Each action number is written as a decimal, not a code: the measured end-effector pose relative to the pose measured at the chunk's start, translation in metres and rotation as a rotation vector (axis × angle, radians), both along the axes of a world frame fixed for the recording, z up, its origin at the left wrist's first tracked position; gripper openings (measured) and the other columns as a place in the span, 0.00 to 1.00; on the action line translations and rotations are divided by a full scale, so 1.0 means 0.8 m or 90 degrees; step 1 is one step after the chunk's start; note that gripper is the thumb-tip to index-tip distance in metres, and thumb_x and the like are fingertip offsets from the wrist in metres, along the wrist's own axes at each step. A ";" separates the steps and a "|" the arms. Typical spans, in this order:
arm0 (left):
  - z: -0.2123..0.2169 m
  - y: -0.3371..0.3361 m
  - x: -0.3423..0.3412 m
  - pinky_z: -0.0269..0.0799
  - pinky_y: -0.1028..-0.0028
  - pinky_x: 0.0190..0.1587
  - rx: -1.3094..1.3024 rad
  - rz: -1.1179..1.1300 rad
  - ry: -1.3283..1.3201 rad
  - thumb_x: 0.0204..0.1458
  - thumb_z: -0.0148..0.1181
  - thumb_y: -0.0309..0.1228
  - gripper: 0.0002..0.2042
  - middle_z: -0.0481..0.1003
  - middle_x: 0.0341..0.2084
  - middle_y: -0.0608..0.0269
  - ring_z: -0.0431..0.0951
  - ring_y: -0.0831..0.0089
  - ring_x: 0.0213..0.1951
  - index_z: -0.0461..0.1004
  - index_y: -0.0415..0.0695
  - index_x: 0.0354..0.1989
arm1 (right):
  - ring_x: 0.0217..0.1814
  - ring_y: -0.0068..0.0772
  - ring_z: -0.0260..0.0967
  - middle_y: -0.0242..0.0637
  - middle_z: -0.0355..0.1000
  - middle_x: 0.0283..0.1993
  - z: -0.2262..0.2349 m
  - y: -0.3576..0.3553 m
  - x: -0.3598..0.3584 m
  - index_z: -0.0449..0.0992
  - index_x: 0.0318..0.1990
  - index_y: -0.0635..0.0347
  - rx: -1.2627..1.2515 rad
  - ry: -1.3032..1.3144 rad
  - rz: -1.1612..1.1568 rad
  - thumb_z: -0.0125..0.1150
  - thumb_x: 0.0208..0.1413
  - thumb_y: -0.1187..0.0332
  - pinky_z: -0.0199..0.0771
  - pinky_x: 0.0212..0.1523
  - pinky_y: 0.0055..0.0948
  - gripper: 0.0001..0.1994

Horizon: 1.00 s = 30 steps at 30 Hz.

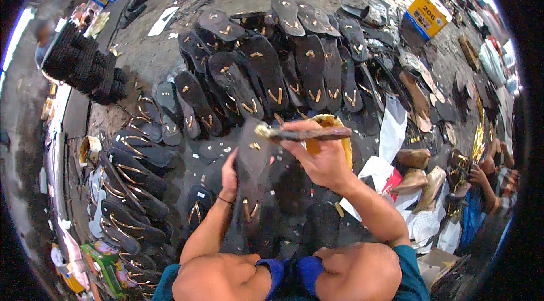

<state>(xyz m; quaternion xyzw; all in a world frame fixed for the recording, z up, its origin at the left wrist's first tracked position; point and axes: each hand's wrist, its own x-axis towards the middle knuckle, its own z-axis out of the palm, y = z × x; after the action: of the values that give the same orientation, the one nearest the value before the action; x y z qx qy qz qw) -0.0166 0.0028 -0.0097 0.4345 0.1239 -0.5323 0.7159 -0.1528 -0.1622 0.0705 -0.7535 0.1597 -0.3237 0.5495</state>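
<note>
My left hand (228, 179) grips a dark sandal sole (253, 159) by its left edge and holds it upright in front of my knees. Gold strap ends show on its face, near the top and near the bottom. In my right hand (322, 159) is a dark-handled brush (317, 133), held level, its pale yellowish tip at the upper part of the sole. Whether the tip touches the sole I cannot tell. Just behind the right hand stands a yellow tub (344, 151) with a crusted rim, partly hidden by hand and brush.
Rows of dark soles with gold strap ends (263, 68) lie ahead. Finished-looking sandals with gold straps (136, 182) are stacked at left. Wooden shoe lasts (428, 185) and paper lie at right, near another person's hand (480, 176). A yellow box (426, 15) stands far right.
</note>
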 end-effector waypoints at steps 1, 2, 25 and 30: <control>-0.023 0.019 0.012 0.72 0.54 0.60 -0.401 -0.044 0.206 0.68 0.38 0.42 0.25 0.72 0.58 0.46 0.76 0.54 0.57 0.67 0.33 0.62 | 0.45 0.41 0.78 0.41 0.80 0.44 0.001 0.003 0.012 0.80 0.46 0.60 0.001 -0.045 0.012 0.69 0.55 0.72 0.77 0.44 0.34 0.12; -0.013 0.024 0.015 0.74 0.55 0.58 -0.190 -0.080 -0.040 0.68 0.37 0.43 0.26 0.74 0.55 0.48 0.78 0.56 0.53 0.69 0.34 0.60 | 0.45 0.48 0.78 0.43 0.80 0.45 0.001 0.002 0.024 0.80 0.46 0.58 -0.158 -0.024 -0.002 0.69 0.52 0.72 0.77 0.43 0.38 0.13; 0.056 0.004 -0.047 0.66 0.54 0.66 -0.284 -0.096 0.028 0.65 0.38 0.51 0.31 0.67 0.64 0.46 0.71 0.52 0.62 0.60 0.42 0.70 | 0.36 0.55 0.78 0.50 0.78 0.33 0.009 -0.053 0.042 0.78 0.39 0.64 -0.086 0.136 -0.103 0.64 0.59 0.64 0.78 0.37 0.44 0.11; 0.032 0.028 -0.025 0.62 0.52 0.68 -0.351 -0.003 0.110 0.63 0.37 0.52 0.34 0.61 0.68 0.45 0.67 0.47 0.65 0.57 0.41 0.72 | 0.42 0.43 0.80 0.45 0.80 0.38 0.005 -0.017 0.020 0.78 0.47 0.63 0.004 0.021 -0.038 0.65 0.59 0.70 0.78 0.44 0.37 0.11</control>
<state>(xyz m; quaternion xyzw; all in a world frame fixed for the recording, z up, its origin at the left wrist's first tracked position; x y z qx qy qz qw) -0.0368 0.0250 0.0158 0.1769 0.0338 -0.5828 0.7924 -0.1372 -0.1761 0.0744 -0.7519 0.1926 -0.3268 0.5392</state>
